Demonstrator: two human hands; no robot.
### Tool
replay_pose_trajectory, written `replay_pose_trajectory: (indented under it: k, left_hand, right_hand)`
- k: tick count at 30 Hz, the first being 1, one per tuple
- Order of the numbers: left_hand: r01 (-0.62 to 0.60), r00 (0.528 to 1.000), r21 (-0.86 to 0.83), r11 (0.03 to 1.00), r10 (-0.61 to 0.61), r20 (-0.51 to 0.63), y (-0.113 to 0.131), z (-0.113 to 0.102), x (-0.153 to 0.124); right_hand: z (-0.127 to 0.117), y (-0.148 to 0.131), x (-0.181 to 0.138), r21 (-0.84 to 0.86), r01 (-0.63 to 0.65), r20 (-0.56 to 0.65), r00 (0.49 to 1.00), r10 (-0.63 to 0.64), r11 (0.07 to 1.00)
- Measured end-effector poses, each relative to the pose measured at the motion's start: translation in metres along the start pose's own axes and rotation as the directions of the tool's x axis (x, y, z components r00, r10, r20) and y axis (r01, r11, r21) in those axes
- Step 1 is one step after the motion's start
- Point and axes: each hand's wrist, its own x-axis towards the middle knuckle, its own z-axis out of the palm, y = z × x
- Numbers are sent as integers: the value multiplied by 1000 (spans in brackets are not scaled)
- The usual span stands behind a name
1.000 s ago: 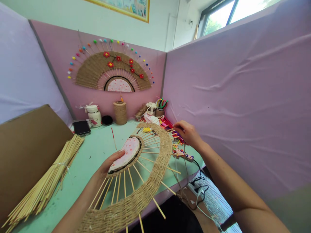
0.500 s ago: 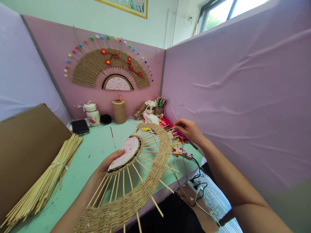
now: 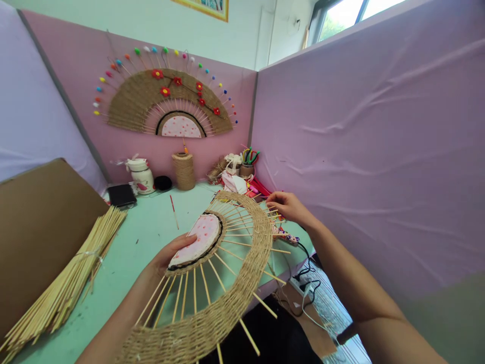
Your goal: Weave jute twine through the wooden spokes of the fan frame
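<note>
My left hand grips a half-made woven fan by its half-round centre, thumb on top of the pink-dotted white cloth. Bamboo sticks spread out from that centre through a wide band of woven jute, their bare ends jutting past it. At the fan's far right edge, my right hand is closed in a pinch beside the stick ends, on a jute twine strand that is mostly hidden there. Lower down, a loose length of twine hangs below the fan.
A finished fan hangs on the pink partition. On the green table stand a twine spool, a white bottle and a tool holder. Bundled sticks lie left; a patterned glue gun with cord lies right.
My right hand has moved slightly left and closer along the fan's stick ends. The fan has shifted a little to the right, still in my left hand. The view has shifted slightly.
</note>
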Motion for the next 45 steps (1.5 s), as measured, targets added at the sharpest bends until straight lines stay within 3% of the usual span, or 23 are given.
replay_pose_trajectory:
  k: [3, 6, 10, 15, 22, 27, 30, 34, 39, 42, 45]
  left_hand:
    - [-6, 1000, 0, 1000, 6, 20, 1, 9, -3]
    - [5, 1000, 5, 1000, -5, 28, 1, 16, -5]
    - [-7, 1000, -18, 1000, 7, 5, -2, 19, -2]
    - [-59, 998, -21, 998, 59, 5, -3, 14, 2]
    - [-178, 982, -43, 983, 180, 60, 1, 4, 0]
    - [-192, 977, -77, 978, 198, 85, 7, -16, 2]
    - [-121, 985, -96, 988, 131, 109, 10, -32, 0]
    - [-53, 984, -71, 996, 64, 165, 10, -51, -14]
    - [-14, 983, -50, 999, 23, 180, 0, -61, -37]
    - [26, 989, -53, 998, -18, 147, -6, -57, -41]
    - [45, 992, -46, 998, -39, 117, -11, -52, -40]
  right_hand:
    - [27, 10, 2, 244, -101, -141, 980, 138, 965]
    - [52, 16, 7, 401, -127, -190, 957, 218, 907]
    - [70, 14, 18, 487, -120, -204, 947, 246, 865]
    - [73, 7, 32, 540, -113, -227, 935, 274, 834]
    - [78, -18, 44, 604, -141, -136, 951, 277, 784]
    - [79, -37, 48, 657, -198, 103, 979, 174, 727]
    - [72, -39, 46, 623, -216, 197, 973, 117, 752]
    - [59, -35, 36, 467, -186, 212, 973, 94, 864]
    - [51, -28, 16, 147, 56, -17, 998, -54, 988]
    - [50, -23, 8, -31, 111, -160, 980, -114, 993]
    - [48, -19, 5, -126, 147, -212, 962, -171, 981]
